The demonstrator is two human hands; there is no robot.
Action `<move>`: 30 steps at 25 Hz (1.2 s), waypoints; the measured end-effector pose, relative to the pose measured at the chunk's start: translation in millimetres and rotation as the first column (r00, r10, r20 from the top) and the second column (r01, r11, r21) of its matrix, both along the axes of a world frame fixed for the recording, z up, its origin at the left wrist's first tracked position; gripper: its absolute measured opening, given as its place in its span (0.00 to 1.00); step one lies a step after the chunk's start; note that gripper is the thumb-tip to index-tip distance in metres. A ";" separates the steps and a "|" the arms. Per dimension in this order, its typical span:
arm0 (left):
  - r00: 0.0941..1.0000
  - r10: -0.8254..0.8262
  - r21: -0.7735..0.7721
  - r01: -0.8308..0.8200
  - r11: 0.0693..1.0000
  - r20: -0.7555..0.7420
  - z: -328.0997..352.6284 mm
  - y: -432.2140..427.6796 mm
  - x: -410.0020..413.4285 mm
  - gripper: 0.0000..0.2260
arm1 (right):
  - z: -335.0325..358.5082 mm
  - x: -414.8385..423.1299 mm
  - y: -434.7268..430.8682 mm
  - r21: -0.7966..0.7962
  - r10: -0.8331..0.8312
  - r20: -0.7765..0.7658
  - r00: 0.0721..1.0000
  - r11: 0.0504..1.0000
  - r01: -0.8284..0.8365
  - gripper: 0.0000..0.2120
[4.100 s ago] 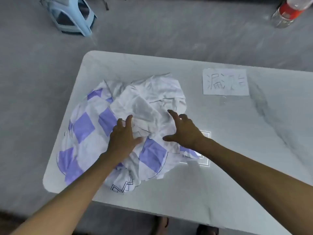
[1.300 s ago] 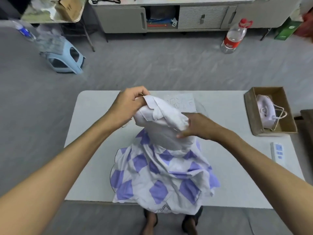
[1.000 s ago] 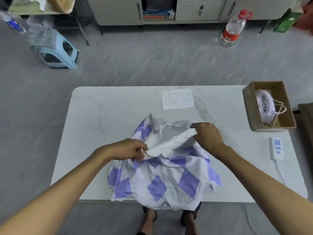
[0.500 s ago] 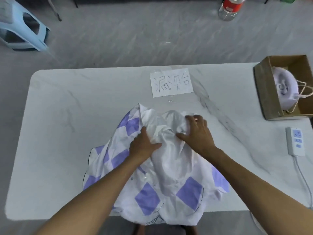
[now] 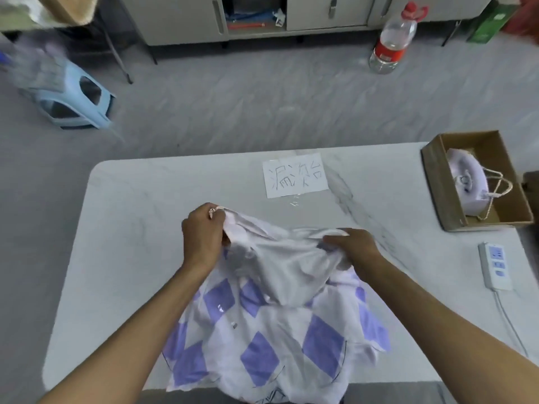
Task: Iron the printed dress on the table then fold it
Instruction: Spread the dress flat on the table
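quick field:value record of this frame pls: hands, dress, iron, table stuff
left hand: grip shut on dress top edge, far-left corner
right hand: grip shut on dress top edge, right side
dress: bunched, not flat; hem hangs over near table edge
iron: in box, far right, untouched
power strip: right edge of table
paper sign: flat, beyond dress
stage: spreading, ironing not begun

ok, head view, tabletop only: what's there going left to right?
Left hand → dress → right hand → box with the iron → power strip.
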State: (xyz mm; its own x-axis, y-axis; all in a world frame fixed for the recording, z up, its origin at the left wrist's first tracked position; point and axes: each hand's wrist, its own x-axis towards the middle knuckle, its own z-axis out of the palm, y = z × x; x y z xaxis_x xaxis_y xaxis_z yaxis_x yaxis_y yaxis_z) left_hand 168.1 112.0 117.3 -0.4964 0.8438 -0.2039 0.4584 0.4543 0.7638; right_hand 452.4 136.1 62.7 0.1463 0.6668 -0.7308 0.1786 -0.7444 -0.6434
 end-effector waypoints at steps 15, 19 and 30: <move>0.832 0.226 0.286 -0.410 0.866 0.506 370.6 9.9 -48.6 0.04 | 399.1 25.1 28.3 0.505 -0.096 0.673 0.734 0.784 -0.361 0.09; 0.844 0.126 0.386 -0.365 0.847 0.520 415.5 12.6 -59.7 0.07 | 459.0 22.0 39.8 0.561 -0.052 0.308 0.950 0.816 -0.137 0.13; 0.943 0.313 0.545 -0.207 0.813 -0.109 475.1 13.7 -59.9 0.11 | 451.8 22.9 22.0 0.554 -0.092 0.568 0.818 0.778 -0.297 0.12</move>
State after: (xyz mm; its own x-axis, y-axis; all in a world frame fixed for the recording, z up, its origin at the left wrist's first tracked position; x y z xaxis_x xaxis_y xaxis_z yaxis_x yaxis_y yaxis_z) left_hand 108.2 125.7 592.4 -0.6958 0.6303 0.3443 0.5365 0.1375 0.8326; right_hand 475.3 158.1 514.5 0.2821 0.9594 0.0077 0.6846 -0.1956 -0.7022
